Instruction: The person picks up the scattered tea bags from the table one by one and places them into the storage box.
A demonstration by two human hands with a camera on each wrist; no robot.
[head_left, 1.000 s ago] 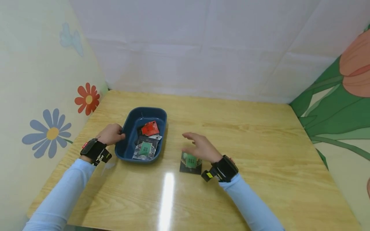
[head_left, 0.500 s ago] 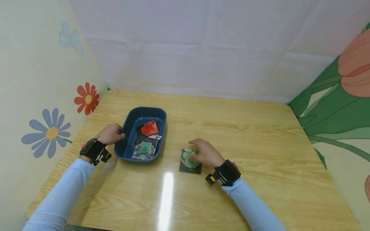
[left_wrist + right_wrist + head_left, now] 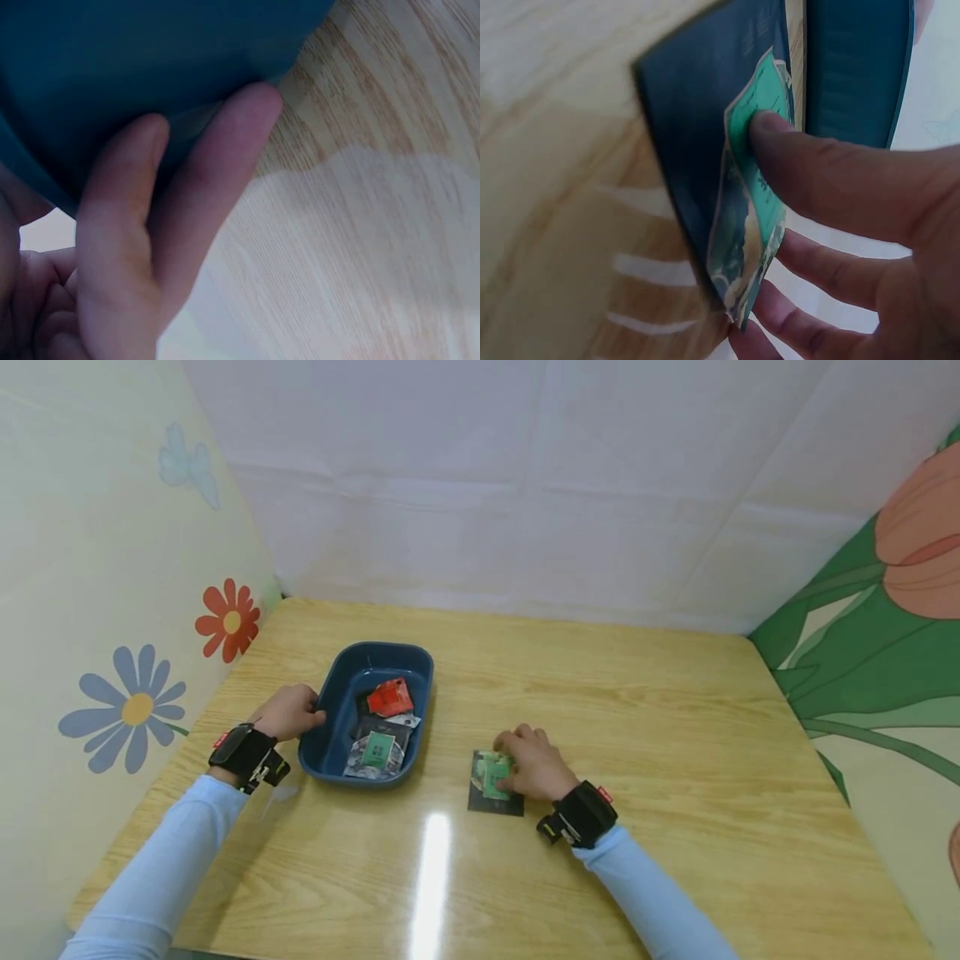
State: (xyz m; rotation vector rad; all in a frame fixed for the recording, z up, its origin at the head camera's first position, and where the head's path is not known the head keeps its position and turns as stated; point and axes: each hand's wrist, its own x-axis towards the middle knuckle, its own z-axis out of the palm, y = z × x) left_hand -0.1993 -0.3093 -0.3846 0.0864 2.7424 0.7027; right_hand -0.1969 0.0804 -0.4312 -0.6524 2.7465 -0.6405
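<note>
My left hand holds the left rim of a dark blue plastic bin, with the thumb at the rim. In the left wrist view two fingers lie along the bin's outer wall. To the right of the bin, my right hand pinches a flat black sachet with a green label. In the right wrist view the thumb presses on the label and the other fingers are at the sachet's edge; the sachet bulges slightly. Its right part is hidden by the hand in the head view.
Inside the bin lie a red sachet, a dark one with a green label and others partly covered. Everything stands on a light wooden table. A white sheet hangs behind, with painted walls at both sides.
My right hand has come down onto the sachet, first shifting a little right, and its thumb and fingers have closed in on it. The left hand stays on the bin.
</note>
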